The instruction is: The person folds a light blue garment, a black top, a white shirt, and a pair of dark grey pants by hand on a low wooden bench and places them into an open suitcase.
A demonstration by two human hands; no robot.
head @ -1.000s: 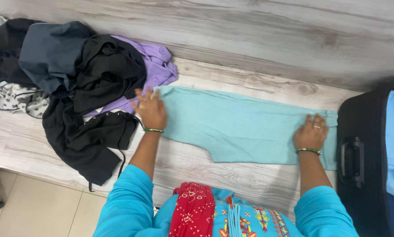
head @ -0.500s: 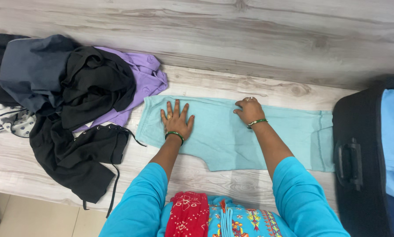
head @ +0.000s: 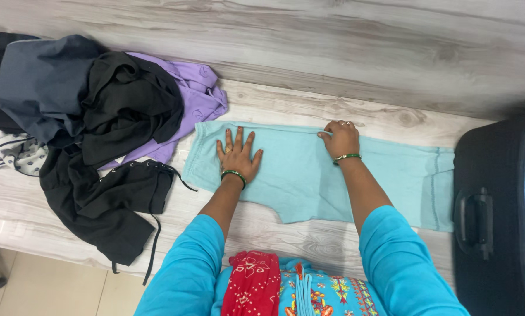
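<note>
Head view, garment: light blue trousers lie flat on the pale wood-grain bench, waistband toward 9 o'clock, leg hems toward 3 o'clock, just short of the suitcase.

Head view, left hand: left hand spread flat, palm down, fingers splayed toward 12 o'clock, pressing the waist end of the trousers. Nothing gripped; it only rests on the cloth. Green bangle at the wrist.

Head view, right hand: right hand sits at the far edge of the trousers near mid-length, fingers curled toward 9 o'clock over the cloth's upper edge. Whether the fold of cloth is pinched cannot be told. Ring on one finger, second green bangle at the wrist.

Head view, surroundings: at 9 to 10 o'clock, a heap of clothes in black, dark grey and purple, with a spotted white piece at the far left edge. At 3 o'clock, a black suitcase with its handle facing the bench. At 6 o'clock, turquoise sleeves and a red patterned scarf.

Change from half a second earlier: both hands hold nearly the same places on the trousers; the right hand has crept slightly toward 3 o'clock along the upper edge. A second earlier the hands were far apart, one at each end of the garment.
</note>
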